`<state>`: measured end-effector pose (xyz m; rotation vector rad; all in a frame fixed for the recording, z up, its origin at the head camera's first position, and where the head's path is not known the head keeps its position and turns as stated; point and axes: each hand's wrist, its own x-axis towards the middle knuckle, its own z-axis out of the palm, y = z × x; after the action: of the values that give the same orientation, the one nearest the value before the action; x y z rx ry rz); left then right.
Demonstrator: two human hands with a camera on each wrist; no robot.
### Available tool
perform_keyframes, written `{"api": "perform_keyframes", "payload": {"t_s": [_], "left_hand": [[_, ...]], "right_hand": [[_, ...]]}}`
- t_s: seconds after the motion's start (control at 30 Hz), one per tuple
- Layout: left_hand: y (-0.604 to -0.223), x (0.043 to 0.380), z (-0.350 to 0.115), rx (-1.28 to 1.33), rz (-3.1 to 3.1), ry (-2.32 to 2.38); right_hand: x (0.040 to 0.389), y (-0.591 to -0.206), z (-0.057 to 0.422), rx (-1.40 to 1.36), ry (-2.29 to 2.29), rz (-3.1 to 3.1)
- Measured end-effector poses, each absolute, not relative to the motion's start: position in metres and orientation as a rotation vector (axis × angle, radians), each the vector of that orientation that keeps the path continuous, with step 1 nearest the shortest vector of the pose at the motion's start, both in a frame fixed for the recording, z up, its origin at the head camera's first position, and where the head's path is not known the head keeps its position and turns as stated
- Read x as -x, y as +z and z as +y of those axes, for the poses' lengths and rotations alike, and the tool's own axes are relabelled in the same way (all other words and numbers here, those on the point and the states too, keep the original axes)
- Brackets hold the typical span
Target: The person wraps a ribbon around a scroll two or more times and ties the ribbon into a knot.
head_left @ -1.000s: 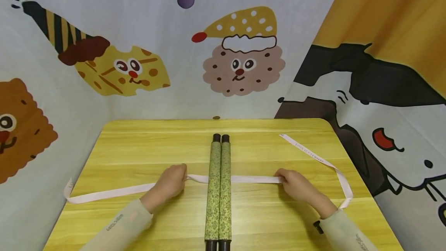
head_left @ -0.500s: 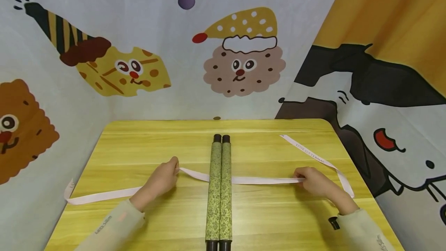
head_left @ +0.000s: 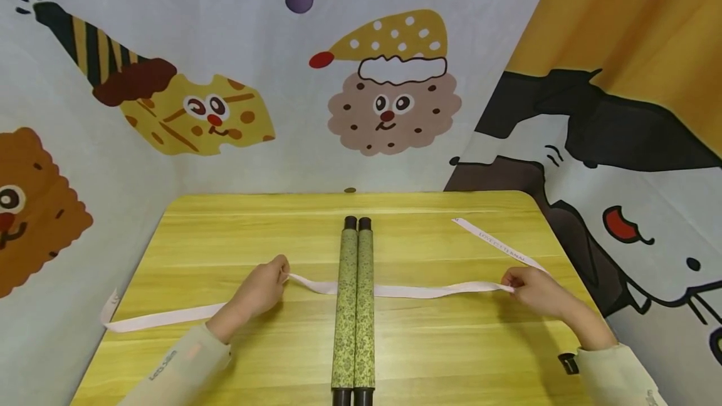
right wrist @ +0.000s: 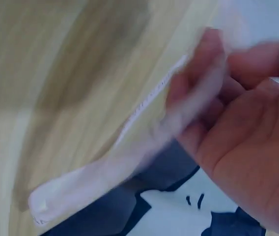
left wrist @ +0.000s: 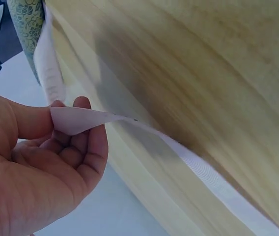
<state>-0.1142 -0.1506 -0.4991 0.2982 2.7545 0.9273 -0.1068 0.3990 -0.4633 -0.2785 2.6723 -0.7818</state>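
two patterned rods (head_left: 363, 306) lie side by side on the table (head_left: 254, 224), the pale ribbon (head_left: 412, 292) crossing beneath them, pinched in the fingers of the left hand (head_left: 261, 293) to their left and the right hand (head_left: 538, 293) to their right. an uneven tug could roll the rods apart or slide the ribbon under them, making its tails unequal; the slack, wavy stretch right of the rods may twist if pulled askew.
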Motion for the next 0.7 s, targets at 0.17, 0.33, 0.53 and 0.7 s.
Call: {"api": "perform_keyframes", "payload": {"t_s": [0.17, 0.33, 0.53, 0.7], "left_hand": [[-0.504, 0.113, -0.143, -0.277, 2.73, 0.861], [-0.506, 0.113, -0.132, -0.297, 2.773, 0.79], [-0.504, 0.113, -0.123, -0.326, 2.776, 0.767], [-0.502, 0.111, -0.125, -0.314, 2.718, 0.819]], "right_hand": [[0.106, -0.48, 0.38, 0.355, -0.745, 2.651], [0.11, -0.496, 0.348, 0.38, -0.739, 2.689], [0.116, -0.506, 0.312, 0.481, -0.634, 2.74], [0.113, -0.505, 0.301, 0.453, -0.643, 2.71]]}}
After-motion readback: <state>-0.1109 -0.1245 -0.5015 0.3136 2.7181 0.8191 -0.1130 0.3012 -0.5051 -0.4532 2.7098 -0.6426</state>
